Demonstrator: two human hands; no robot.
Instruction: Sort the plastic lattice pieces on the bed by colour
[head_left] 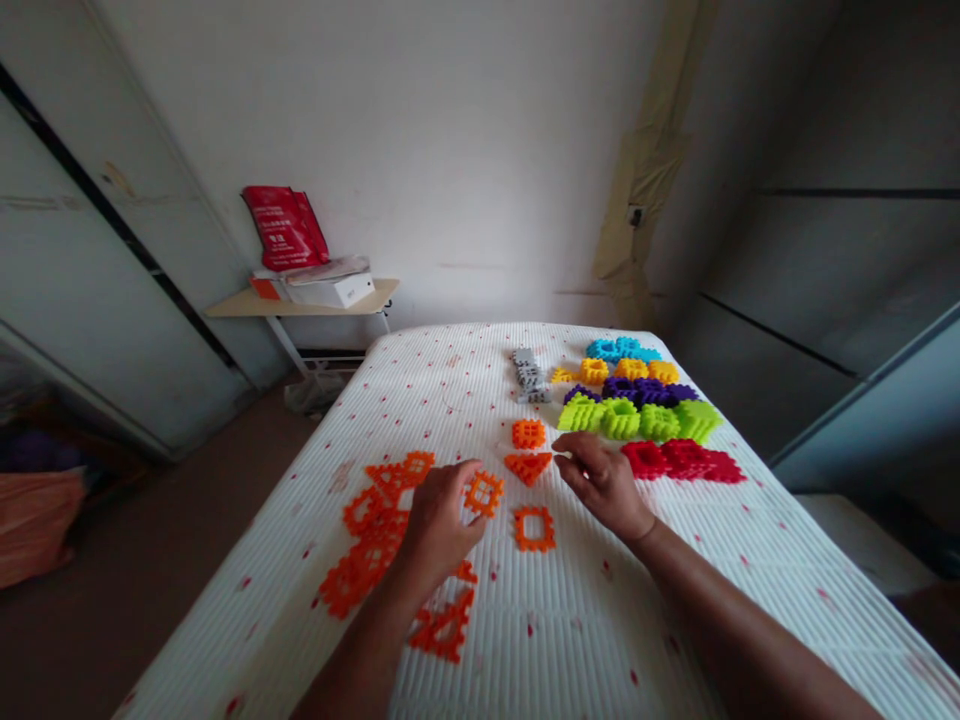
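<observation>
Orange plastic grid tiles on a white spotted bedcover, both hands among them.

Left hand: palm down, fingers curled, tips on the edge of a square tile; whether it grips the tile cannot be told. Right hand: loosely curled, thumb and forefinger close together, just beside a triangle tile; it is too small to tell whether anything is pinched. Between the hands, nearer the person: a hollow square. Beyond the triangle: a small square. Left of the left hand: an orange heap. Beyond the right hand, in rows: red, green, purple, yellow and blue blocks, with grey blocks beside them.
</observation>
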